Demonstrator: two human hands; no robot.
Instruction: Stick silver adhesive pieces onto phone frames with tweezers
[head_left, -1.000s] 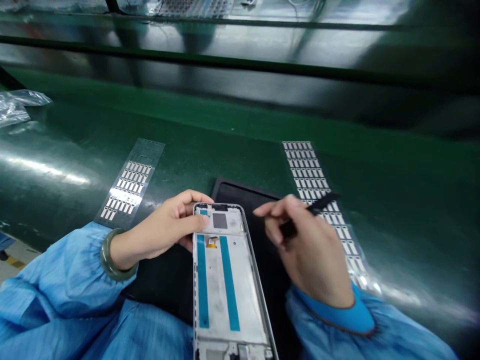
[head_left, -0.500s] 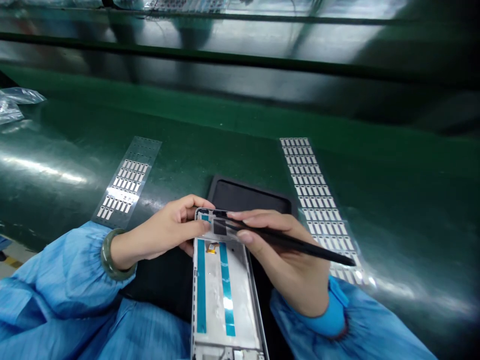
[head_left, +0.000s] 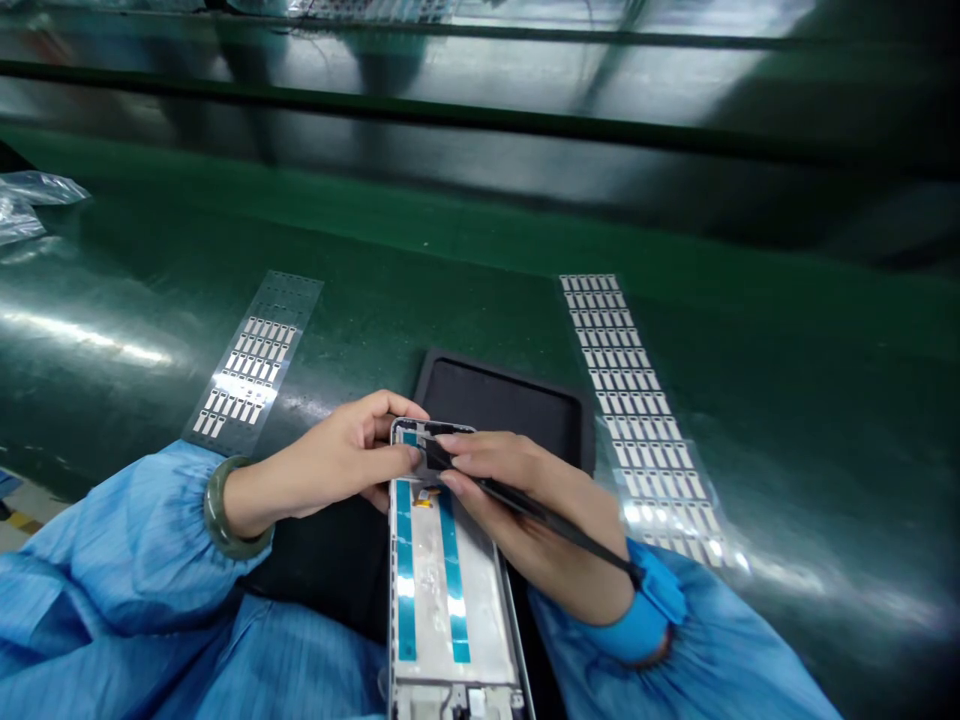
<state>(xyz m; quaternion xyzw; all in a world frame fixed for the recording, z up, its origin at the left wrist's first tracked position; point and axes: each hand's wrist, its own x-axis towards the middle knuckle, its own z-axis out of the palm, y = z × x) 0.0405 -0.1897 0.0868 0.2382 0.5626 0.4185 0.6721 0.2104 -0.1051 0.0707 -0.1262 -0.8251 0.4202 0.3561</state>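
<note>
An opened phone frame (head_left: 484, 620) with a silvery inside and two blue-green adhesive strips lies lengthwise before me. My left hand (head_left: 345, 455) is closed on its upper left corner, with the thumb resting over the inner face. Black tweezers (head_left: 555, 522) are gripped in my right hand (head_left: 540, 500), their tip at the upper part of the frame beside a small dark square (head_left: 436, 455). What the tips touch is too small to tell. A short orange flex cable (head_left: 424, 500) shows below the square. Beyond the frame is a black tray (head_left: 510, 400), partly covered by my right hand.
A clear sheet of small white stickers (head_left: 251, 365) lies left on the green bench mat (head_left: 420, 290), some of its places bare. A longer sticker sheet (head_left: 637, 400) lies right. Clear plastic bags (head_left: 30, 205) sit far left. A raised ledge (head_left: 480, 120) runs across the back.
My right hand has moved left and turned, so the tweezers now slope more steeply with their tip closer to my left thumb. My left hand keeps its hold on the frame.
</note>
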